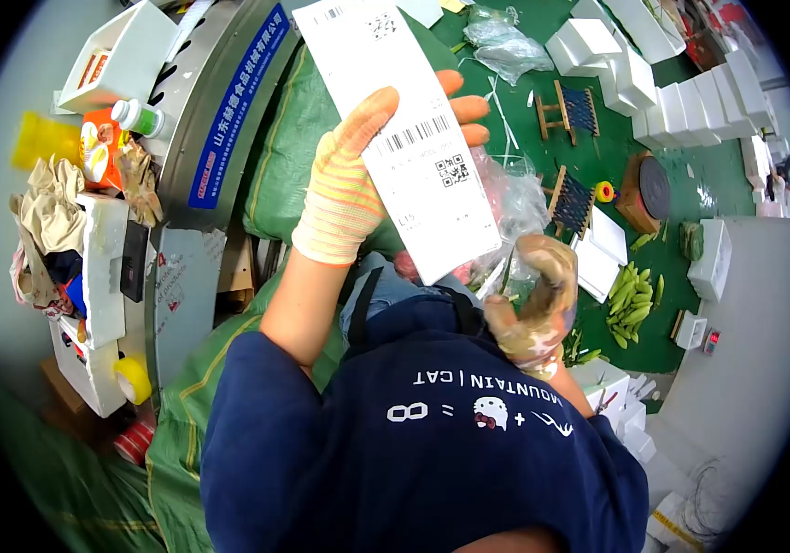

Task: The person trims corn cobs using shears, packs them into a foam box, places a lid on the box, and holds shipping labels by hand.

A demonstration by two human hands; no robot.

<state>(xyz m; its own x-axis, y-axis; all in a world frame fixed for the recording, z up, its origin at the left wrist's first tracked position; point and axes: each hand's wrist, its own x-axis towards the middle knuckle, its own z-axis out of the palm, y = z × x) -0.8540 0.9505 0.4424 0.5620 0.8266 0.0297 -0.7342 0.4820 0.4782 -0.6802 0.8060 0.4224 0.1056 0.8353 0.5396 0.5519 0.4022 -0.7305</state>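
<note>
My left hand (349, 180), in an orange-and-white striped glove, grips a long white strip of printed shipping labels (413, 147) with barcodes and QR codes. Its thumb lies across the front, and the fingers come round the far edge. To the right, my right hand (538, 309) wears a mottled camouflage-pattern glove. Its fingers curl into a C shape, thumb and fingertips apart, with no held thing plain to see between them. Just past that hand lies crumpled clear plastic (519, 207), some with pink in it.
A metal machine with a blue sign (238, 111) stands at left, beside green woven sacks (289, 157). Small stools (572, 198), green pods or ears (632, 304), a black disc on a wooden block (653, 189) and white foam boxes (703, 101) are on the green floor.
</note>
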